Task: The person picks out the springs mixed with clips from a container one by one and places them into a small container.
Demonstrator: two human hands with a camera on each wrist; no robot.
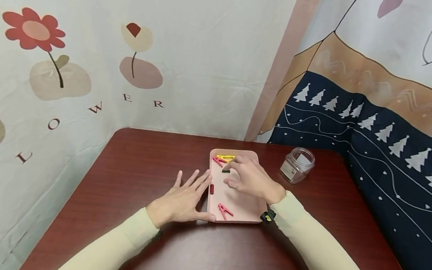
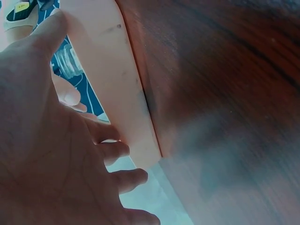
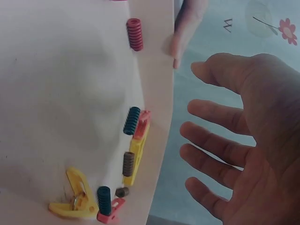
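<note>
A pale pink tray stands on the table. My left hand lies with spread fingers along its left side, thumb at the near corner. Over the tray hovers my right hand, fingers loosely bent and holding nothing. Its index fingertip is close to a dark green spring. A red spring lies by the tray's left wall. Beyond are another dark green spring, a brown spring and a yellow clip. A pink clip lies at the near end.
A clear jar with a pale label stands right of the tray, near the table's back edge. The dark red-brown table meets a printed curtain behind and another dark printed cloth at the right.
</note>
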